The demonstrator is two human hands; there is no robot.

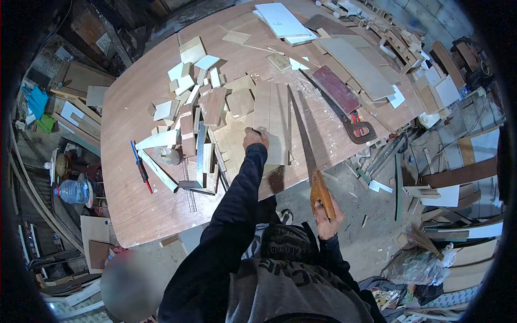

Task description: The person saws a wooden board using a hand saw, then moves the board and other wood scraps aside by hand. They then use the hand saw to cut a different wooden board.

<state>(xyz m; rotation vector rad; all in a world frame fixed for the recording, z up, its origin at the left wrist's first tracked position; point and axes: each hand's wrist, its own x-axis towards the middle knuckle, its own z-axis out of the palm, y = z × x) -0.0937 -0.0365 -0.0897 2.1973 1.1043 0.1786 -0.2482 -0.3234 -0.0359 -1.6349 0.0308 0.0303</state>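
My right hand (329, 219) is wrapped round the wooden handle of a handsaw (319, 192). The saw's long blade reaches up over the table edge, beside the right side of a flat wooden board (276, 116). At the board's left edge my left hand (255, 140) is closed, with a small dark thing at its fingers that I cannot make out. Pale plywood (236, 137) lies under and left of that hand. A steel ruler or straight strip (201, 145) stands among wood offcuts further left.
On the wooden table (129, 204) lie many offcuts (186, 81), a blue-and-red tool (142, 168) and a clear jar (167, 155). A second saw (360, 132) lies to the right near a dark red block (335, 89). White panels (283, 21) sit at the back. Scrap wood covers the floor at right.
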